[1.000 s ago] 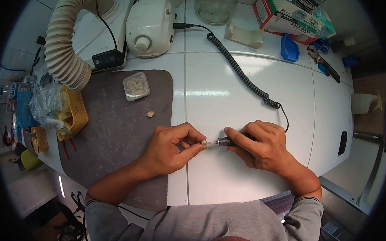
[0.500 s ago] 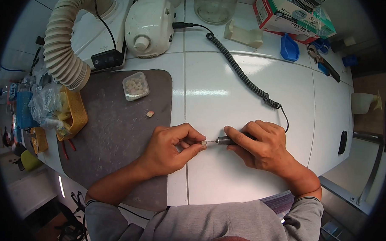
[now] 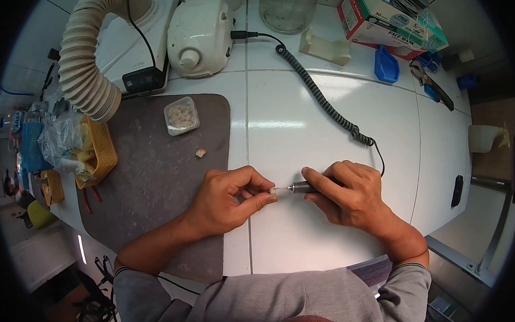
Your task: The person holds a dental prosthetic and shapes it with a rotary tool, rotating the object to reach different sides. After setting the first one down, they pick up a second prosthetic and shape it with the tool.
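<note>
My left hand [image 3: 232,197] pinches a small pale piece [image 3: 273,190] between thumb and fingertips, over the right edge of the grey mat. Its exact kind is too small to make out. Wrapped in my right hand [image 3: 350,195] is a dark rotary handpiece [image 3: 303,187], pointing left. Its thin metal bit meets the pale piece, or comes very close to it. A black coiled cord [image 3: 327,104] runs from behind my right hand up to the white control unit [image 3: 199,37]. On the mat lies a small cream and orange fragment [image 3: 200,153], apart from both hands.
A clear tub [image 3: 181,116] of pale pieces stands on the grey mat [image 3: 153,214]. A ribbed hose [image 3: 82,58] hangs at the upper left, above a yellow basket [image 3: 101,155]. Along the back are a glass jar [image 3: 286,11], a blue tray [image 3: 387,64] and a face mask box [image 3: 387,26].
The handpiece and my right hand have shifted very slightly to the right. The left hand keeps its pinch on the pale piece, almost unmoved.
</note>
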Demonstrator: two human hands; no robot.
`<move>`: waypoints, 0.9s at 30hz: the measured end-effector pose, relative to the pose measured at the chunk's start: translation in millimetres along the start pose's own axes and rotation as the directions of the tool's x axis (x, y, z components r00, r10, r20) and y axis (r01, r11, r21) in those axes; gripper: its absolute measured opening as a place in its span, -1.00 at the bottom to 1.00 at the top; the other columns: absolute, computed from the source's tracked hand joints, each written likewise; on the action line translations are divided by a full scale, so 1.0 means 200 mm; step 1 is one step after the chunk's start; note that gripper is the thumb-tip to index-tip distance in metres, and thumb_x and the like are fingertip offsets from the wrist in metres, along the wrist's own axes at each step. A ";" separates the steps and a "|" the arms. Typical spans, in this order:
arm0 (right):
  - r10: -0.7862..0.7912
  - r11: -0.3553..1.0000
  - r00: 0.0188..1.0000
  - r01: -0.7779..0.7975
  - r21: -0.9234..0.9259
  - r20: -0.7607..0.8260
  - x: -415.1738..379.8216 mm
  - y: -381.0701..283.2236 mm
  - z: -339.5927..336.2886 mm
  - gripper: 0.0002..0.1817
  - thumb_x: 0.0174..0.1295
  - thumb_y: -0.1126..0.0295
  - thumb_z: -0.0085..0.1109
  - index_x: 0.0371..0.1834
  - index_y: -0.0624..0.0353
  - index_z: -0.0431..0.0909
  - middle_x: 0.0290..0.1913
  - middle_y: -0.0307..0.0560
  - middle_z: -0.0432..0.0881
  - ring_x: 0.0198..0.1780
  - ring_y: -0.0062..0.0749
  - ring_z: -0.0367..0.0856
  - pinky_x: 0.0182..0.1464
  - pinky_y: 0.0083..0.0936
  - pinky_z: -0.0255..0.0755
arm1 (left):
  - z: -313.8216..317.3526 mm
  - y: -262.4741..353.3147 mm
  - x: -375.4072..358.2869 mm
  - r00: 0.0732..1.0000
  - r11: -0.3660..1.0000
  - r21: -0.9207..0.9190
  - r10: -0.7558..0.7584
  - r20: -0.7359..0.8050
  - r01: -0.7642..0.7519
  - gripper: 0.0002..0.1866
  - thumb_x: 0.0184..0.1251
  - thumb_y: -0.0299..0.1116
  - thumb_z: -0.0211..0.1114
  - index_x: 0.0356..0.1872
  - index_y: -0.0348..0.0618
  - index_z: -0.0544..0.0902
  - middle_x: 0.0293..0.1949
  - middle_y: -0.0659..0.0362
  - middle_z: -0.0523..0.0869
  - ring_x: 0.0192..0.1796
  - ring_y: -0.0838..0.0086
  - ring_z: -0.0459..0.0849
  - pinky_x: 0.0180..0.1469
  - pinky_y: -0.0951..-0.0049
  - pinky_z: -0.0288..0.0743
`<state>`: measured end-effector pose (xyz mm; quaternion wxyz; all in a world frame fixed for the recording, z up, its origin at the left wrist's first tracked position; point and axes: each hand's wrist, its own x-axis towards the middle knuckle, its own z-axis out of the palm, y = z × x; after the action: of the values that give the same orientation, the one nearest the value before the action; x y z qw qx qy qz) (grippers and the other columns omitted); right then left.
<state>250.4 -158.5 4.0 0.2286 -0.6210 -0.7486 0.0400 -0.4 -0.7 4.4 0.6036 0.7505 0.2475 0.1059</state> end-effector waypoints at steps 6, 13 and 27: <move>-0.001 1.000 1.000 0.001 -0.021 0.003 0.00 0.00 0.00 -0.58 0.36 0.03 0.63 0.20 -0.13 0.83 -0.44 -0.41 0.45 -0.51 -0.61 0.44 -0.50 -0.51 0.25 | 0.00 -0.01 0.00 1.000 1.000 0.000 0.008 -0.005 -0.008 -0.83 0.43 -0.46 0.68 -0.10 -0.31 0.87 -0.22 0.11 0.98 -0.21 0.56 0.93 -0.17 0.57 0.75; -0.004 1.000 1.000 0.004 -0.026 0.012 0.00 0.00 0.00 -0.59 0.36 0.03 0.63 0.20 -0.14 0.83 -0.44 -0.41 0.45 -0.51 -0.62 0.43 -0.50 -0.52 0.24 | 0.01 0.00 0.00 0.999 0.999 0.027 0.030 -0.013 -0.030 -0.83 0.43 -0.45 0.68 -0.10 -0.31 0.87 -0.24 0.12 0.97 -0.23 0.57 0.92 -0.18 0.57 0.74; -0.014 1.000 1.000 0.015 -0.016 0.021 0.00 0.00 0.00 -0.58 0.37 0.00 0.62 0.20 -0.16 0.83 -0.43 -0.41 0.47 -0.52 -0.62 0.44 -0.51 -0.52 0.24 | 0.01 -0.02 -0.01 0.999 0.999 0.025 0.035 -0.036 -0.034 -0.84 0.42 -0.46 0.69 -0.13 -0.30 0.87 -0.27 0.13 0.96 -0.27 0.58 0.91 -0.21 0.58 0.73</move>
<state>250.4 -159.1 4.2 0.2160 -0.6170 -0.7557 0.0390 -0.9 -3.2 0.9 0.5877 0.7600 0.2467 0.1269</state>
